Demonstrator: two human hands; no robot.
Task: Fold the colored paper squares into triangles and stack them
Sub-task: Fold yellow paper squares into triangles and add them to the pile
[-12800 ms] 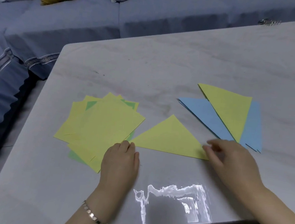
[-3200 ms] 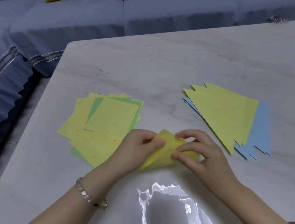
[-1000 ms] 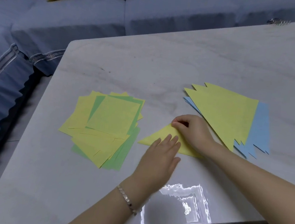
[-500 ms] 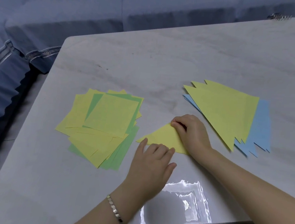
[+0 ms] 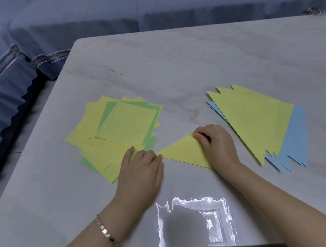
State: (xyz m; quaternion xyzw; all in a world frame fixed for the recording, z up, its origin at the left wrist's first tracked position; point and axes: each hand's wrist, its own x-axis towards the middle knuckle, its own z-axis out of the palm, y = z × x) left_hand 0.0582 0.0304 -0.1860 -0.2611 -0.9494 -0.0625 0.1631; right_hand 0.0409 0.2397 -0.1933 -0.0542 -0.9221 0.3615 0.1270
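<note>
yellow triangle [image 5: 183, 152] lies flat on the bench [image 5: 182, 70] between both hands. left hand [image 5: 141, 170] rests relaxed, fingertips on its left corner, thumb on the pile of squares [image 5: 123, 124]. right hand [image 5: 215, 145] curls its fingers onto the top corner; pressing or pinching, i cannot tell. just beyond the right hand lies the triangle stack [image 5: 256, 121].

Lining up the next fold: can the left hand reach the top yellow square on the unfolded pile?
Probably yes: the left hand rests at the near corner of the pile, and nothing lies on the top yellow square.
</note>
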